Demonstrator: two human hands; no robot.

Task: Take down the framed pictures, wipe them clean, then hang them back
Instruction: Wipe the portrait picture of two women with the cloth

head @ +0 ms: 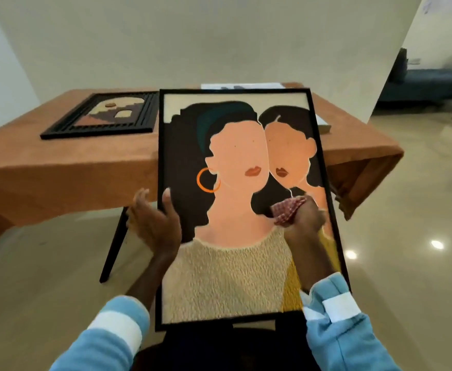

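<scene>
A large black-framed picture [235, 263] of two women fills the middle of the view, tilted up towards me with its top edge leaning against the table. My left hand [154, 220] grips its left frame edge, thumb on the front and fingers behind. My right hand [304, 222] holds a bunched red checked cloth [286, 210] against the right side of the picture's face. A second, smaller picture [104, 115] in a black slatted frame lies flat on the table to the left.
The table [59, 167] wears a rust-orange cloth and stands on dark legs against a pale wall. White papers [241, 85] lie at its back edge. Glossy tiled floor [407, 210] spreads to the right, with a blue sofa [428, 81] far right.
</scene>
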